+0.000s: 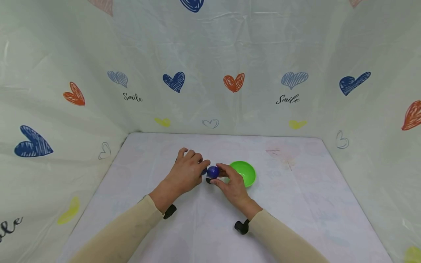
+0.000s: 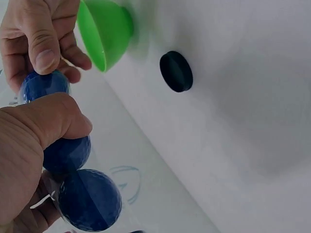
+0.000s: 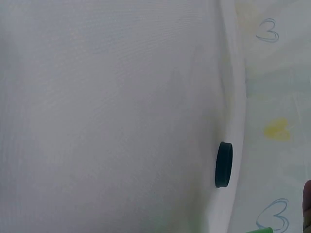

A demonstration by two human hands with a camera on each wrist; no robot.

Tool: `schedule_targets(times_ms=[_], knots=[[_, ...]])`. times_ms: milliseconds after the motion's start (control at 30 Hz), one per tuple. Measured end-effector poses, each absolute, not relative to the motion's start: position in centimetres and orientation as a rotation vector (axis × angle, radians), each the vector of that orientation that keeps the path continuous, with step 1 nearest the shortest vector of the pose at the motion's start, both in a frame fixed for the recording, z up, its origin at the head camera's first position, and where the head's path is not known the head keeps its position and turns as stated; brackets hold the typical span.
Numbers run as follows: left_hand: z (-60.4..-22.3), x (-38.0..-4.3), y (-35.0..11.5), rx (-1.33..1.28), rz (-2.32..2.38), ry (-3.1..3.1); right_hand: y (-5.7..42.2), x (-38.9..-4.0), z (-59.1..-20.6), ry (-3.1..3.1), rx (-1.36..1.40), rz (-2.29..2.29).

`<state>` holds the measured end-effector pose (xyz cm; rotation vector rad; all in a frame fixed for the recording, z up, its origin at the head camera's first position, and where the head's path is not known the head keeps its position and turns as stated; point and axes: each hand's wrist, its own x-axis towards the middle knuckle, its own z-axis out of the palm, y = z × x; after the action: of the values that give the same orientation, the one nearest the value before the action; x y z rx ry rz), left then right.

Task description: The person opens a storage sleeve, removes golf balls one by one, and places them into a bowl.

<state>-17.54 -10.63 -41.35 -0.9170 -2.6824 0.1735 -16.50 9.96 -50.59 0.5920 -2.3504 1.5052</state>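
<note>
My left hand (image 1: 185, 172) grips a row of blue dimpled balls (image 2: 91, 200) that look like golf balls in clear plastic, its thumb across the middle of the row. My right hand (image 1: 234, 185) pinches the blue ball (image 1: 213, 172) at the end of that row between thumb and fingers. Most of the row hides behind the left hand in the head view. Below the hands a round black cap (image 2: 176, 72) lies on the table. Beside the right hand stands a green bowl (image 1: 245, 168), partly covered by it. Only a fingertip shows in the right wrist view.
The table (image 1: 296, 204) has a white cover. White sheeting (image 1: 204, 47) printed with hearts rises behind it and along both sides. Black wrist cameras, one of them this black piece (image 1: 242, 227), stick out under the sleeves.
</note>
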Motion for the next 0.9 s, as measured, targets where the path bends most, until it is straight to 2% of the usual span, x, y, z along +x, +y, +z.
schedule_targets(times_ms=[500,900], knots=[[-41.2,-17.2,-10.6,-0.858,0.149,-2.827,10.6,-16.9,-50.7,-2.282,0.729,1.149],[-41.4,-17.3,-10.6,-0.848,0.115,-2.865,11.5,-17.1,-50.8,-2.305,0.737,1.080]])
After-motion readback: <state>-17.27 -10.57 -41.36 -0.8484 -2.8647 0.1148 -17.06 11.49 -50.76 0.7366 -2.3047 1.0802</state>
